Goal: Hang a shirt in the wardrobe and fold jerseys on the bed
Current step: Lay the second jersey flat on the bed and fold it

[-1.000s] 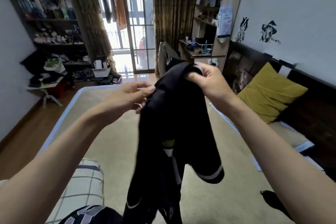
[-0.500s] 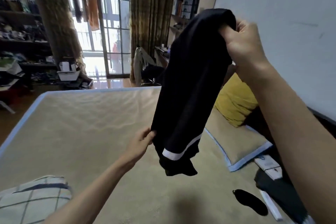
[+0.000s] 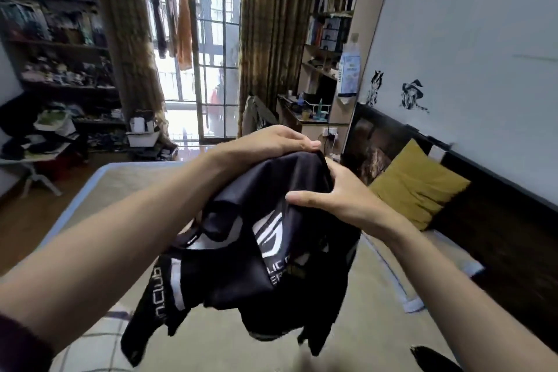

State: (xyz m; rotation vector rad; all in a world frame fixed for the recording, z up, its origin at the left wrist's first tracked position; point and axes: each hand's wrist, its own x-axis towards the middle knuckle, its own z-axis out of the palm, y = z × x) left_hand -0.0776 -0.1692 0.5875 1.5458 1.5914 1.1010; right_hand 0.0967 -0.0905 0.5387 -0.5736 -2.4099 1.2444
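A black jersey (image 3: pixel 241 269) with white lettering and a white logo hangs bunched in the air over the bed (image 3: pixel 114 184). My left hand (image 3: pixel 271 142) grips its top edge from above, fingers curled over the fabric. My right hand (image 3: pixel 335 196) holds the same bunched top from the right, thumb stretched across the front and fingers tucked behind the cloth. A sleeve with a white band dangles at the lower left. The jersey's lower part hangs free above the beige mattress cover.
A checked cloth (image 3: pixel 99 338) lies at the bed's near left. A mustard pillow (image 3: pixel 419 187) leans on the dark headboard (image 3: pixel 377 145) at right. A small black item (image 3: pixel 431 359) lies at lower right. Shelves, curtains and a balcony door stand beyond the bed.
My right hand has come down from head height with the jersey. My left hand has risen from the hem to grip the top beside it. The jersey now shows its printed front.
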